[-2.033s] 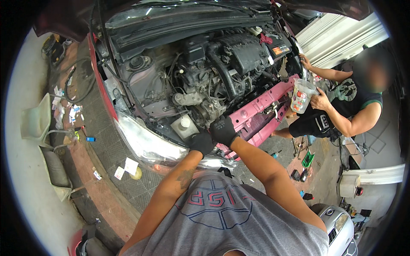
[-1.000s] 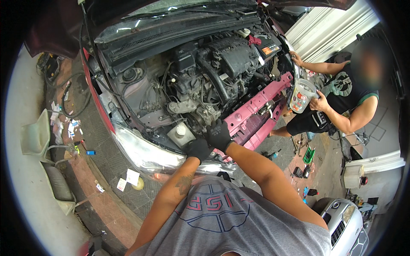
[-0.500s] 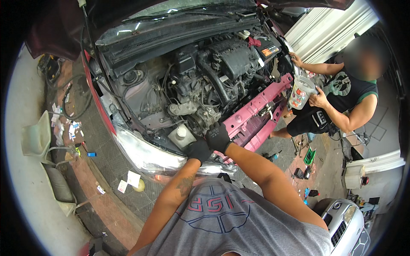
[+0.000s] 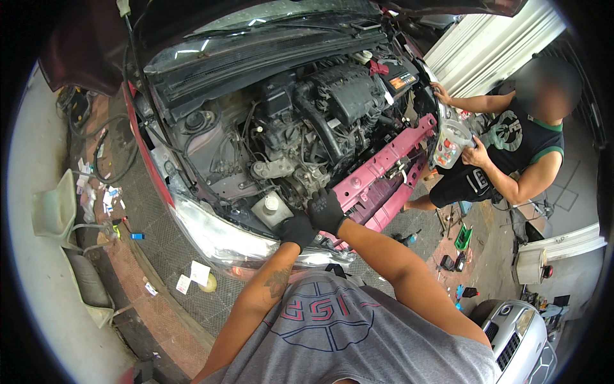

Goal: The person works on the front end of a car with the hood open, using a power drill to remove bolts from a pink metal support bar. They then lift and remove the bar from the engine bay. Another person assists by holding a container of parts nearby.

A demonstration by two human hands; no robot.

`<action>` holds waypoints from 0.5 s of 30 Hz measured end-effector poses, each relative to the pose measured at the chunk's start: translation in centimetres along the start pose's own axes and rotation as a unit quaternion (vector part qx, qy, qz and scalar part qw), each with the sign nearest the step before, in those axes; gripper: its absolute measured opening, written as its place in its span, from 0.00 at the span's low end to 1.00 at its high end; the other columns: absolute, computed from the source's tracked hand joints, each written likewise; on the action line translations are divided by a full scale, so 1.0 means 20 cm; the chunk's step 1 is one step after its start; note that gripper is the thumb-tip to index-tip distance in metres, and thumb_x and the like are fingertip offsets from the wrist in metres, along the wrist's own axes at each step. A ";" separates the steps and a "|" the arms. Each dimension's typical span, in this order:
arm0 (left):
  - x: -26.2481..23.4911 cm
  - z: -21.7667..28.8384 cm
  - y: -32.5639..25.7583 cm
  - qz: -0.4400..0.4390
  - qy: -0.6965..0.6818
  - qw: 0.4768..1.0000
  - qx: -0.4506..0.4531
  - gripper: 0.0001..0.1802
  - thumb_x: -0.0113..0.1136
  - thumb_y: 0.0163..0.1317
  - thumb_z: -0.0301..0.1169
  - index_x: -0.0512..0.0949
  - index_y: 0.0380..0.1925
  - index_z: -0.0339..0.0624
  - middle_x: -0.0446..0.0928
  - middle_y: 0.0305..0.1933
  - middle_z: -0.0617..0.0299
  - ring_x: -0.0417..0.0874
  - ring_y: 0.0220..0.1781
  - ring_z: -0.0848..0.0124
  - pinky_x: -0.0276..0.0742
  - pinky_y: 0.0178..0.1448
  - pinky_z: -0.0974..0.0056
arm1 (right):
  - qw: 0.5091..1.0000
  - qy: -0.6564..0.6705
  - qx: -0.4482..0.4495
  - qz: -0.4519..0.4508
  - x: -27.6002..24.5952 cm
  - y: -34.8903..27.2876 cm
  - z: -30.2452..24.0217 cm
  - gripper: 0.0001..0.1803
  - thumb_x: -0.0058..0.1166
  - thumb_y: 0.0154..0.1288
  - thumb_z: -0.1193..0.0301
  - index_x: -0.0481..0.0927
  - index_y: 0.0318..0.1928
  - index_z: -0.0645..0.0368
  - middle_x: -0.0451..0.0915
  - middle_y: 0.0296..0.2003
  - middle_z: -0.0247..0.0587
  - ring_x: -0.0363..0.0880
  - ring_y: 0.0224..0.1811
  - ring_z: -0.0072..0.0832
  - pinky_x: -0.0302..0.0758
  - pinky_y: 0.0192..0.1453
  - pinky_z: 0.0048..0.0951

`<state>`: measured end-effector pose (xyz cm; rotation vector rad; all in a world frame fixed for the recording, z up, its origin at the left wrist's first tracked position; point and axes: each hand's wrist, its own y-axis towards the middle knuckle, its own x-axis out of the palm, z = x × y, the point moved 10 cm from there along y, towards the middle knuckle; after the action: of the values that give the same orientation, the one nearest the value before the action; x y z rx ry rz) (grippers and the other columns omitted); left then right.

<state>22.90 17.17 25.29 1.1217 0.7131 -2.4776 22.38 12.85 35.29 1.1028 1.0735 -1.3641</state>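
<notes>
My left hand, in a black glove, is closed low at the front of the car's engine bay, beside a white plastic reservoir. Just to its right, my right hand, gloved too, curls down by the left end of the pink front crossmember. Whatever the fingers grip is hidden beneath the gloves. The headlight lies to the left of my hands. Beyond them sits the dark engine with its hoses and pulleys.
At the right a co-worker holds a clear pitcher, one hand on the car's edge. A raised hood overhangs the left. Chairs line the left wall. A green tool tray and loose tools lie on the floor; a silver car stands behind.
My hands stay in nearly the same spot, with only a slight shift. The co-worker and pitcher have barely moved.
</notes>
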 end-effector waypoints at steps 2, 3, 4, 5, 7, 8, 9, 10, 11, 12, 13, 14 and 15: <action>-0.01 0.04 -0.01 -0.004 -0.006 1.000 0.009 0.45 0.67 0.55 0.51 0.63 0.55 0.20 0.82 0.43 0.38 0.86 0.47 0.44 0.81 0.51 0.47 | 0.999 0.017 0.032 -0.013 0.07 -0.02 0.04 0.14 0.58 0.53 0.57 0.83 0.29 0.54 0.78 0.36 0.45 0.74 0.46 0.44 0.67 0.45 0.46; -0.05 0.05 -0.03 -0.002 -0.011 1.000 0.009 0.45 0.67 0.55 0.52 0.64 0.55 0.20 0.82 0.43 0.39 0.86 0.46 0.44 0.81 0.51 0.47 | 0.999 0.026 0.044 -0.018 0.07 -0.02 0.05 0.14 0.58 0.53 0.57 0.83 0.29 0.54 0.78 0.36 0.45 0.74 0.46 0.44 0.67 0.45 0.46; -0.03 0.05 -0.02 0.004 0.007 1.000 0.020 0.44 0.67 0.55 0.52 0.64 0.55 0.21 0.82 0.43 0.39 0.86 0.46 0.44 0.81 0.51 0.47 | 0.997 0.034 0.058 -0.044 0.10 0.00 0.06 0.14 0.59 0.52 0.57 0.83 0.29 0.54 0.78 0.36 0.45 0.74 0.46 0.44 0.67 0.46 0.46; -0.01 0.04 0.00 0.009 0.025 0.999 0.031 0.44 0.66 0.55 0.53 0.64 0.55 0.21 0.82 0.43 0.39 0.86 0.46 0.44 0.81 0.51 0.47 | 0.994 0.042 0.073 -0.070 0.13 0.01 0.07 0.14 0.59 0.52 0.57 0.83 0.30 0.55 0.78 0.36 0.46 0.74 0.46 0.44 0.67 0.46 0.46; 0.00 0.04 0.00 0.007 0.042 0.998 0.040 0.44 0.65 0.56 0.53 0.65 0.55 0.21 0.82 0.44 0.38 0.86 0.46 0.44 0.81 0.50 0.47 | 0.994 0.040 0.081 -0.062 0.13 0.01 0.08 0.15 0.60 0.51 0.56 0.83 0.31 0.54 0.78 0.36 0.46 0.74 0.46 0.44 0.67 0.46 0.46; 0.01 0.03 0.00 -0.001 0.043 0.998 0.038 0.43 0.64 0.57 0.54 0.65 0.55 0.21 0.82 0.44 0.38 0.86 0.46 0.44 0.81 0.50 0.47 | 0.996 0.030 0.076 -0.026 0.09 0.01 0.07 0.15 0.61 0.50 0.56 0.84 0.31 0.54 0.78 0.36 0.46 0.74 0.46 0.44 0.67 0.46 0.46; 0.00 0.04 0.00 -0.009 0.044 0.998 0.036 0.43 0.63 0.57 0.54 0.66 0.54 0.21 0.81 0.44 0.38 0.86 0.46 0.44 0.81 0.50 0.47 | 0.997 0.021 0.071 0.008 0.06 0.00 0.06 0.15 0.61 0.50 0.56 0.84 0.32 0.54 0.78 0.36 0.46 0.74 0.46 0.44 0.67 0.46 0.46; -0.01 0.03 -0.01 -0.008 0.031 0.999 0.022 0.42 0.63 0.57 0.54 0.67 0.55 0.23 0.81 0.45 0.38 0.86 0.46 0.45 0.81 0.49 0.46 | 0.998 0.024 0.055 0.001 0.06 0.00 0.05 0.16 0.61 0.50 0.56 0.84 0.32 0.54 0.78 0.36 0.46 0.74 0.46 0.44 0.67 0.46 0.46; -0.03 0.03 -0.01 -0.007 0.017 1.000 0.007 0.41 0.62 0.57 0.54 0.68 0.55 0.24 0.81 0.45 0.38 0.86 0.46 0.45 0.81 0.49 0.46 | 0.999 0.027 0.039 -0.006 0.07 -0.01 0.04 0.16 0.62 0.50 0.55 0.84 0.32 0.54 0.78 0.36 0.46 0.74 0.46 0.44 0.67 0.46 0.46; -0.04 0.03 -0.02 -0.006 0.004 1.000 -0.006 0.40 0.62 0.57 0.53 0.68 0.55 0.25 0.81 0.46 0.38 0.86 0.46 0.45 0.81 0.49 0.46 | 0.999 0.030 0.024 -0.012 0.07 -0.01 0.03 0.17 0.62 0.50 0.55 0.84 0.33 0.55 0.78 0.36 0.46 0.73 0.47 0.44 0.67 0.46 0.46; -0.06 0.04 -0.03 -0.003 -0.001 1.000 -0.008 0.40 0.62 0.57 0.53 0.69 0.55 0.27 0.81 0.45 0.38 0.86 0.46 0.45 0.81 0.49 0.46 | 0.999 0.029 0.028 -0.005 0.05 -0.01 0.03 0.17 0.62 0.50 0.55 0.84 0.33 0.55 0.78 0.36 0.46 0.73 0.47 0.44 0.67 0.47 0.46; -0.08 0.05 -0.04 0.000 -0.007 1.000 -0.009 0.39 0.62 0.57 0.53 0.70 0.55 0.29 0.81 0.45 0.39 0.86 0.46 0.45 0.81 0.49 0.46 | 0.999 0.028 0.033 0.003 0.03 -0.02 0.03 0.17 0.62 0.50 0.55 0.84 0.33 0.56 0.78 0.36 0.46 0.73 0.47 0.45 0.68 0.47 0.47; -0.10 0.06 -0.05 0.004 -0.011 1.000 -0.010 0.38 0.62 0.57 0.53 0.71 0.56 0.31 0.81 0.45 0.39 0.86 0.46 0.45 0.81 0.49 0.46 | 0.999 0.028 0.039 0.012 0.01 -0.02 0.03 0.18 0.62 0.50 0.55 0.83 0.33 0.56 0.78 0.36 0.46 0.73 0.47 0.45 0.68 0.48 0.47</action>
<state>22.98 17.45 27.73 1.0864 0.7250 -2.4661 21.94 12.17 35.29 1.2120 1.0519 -1.3737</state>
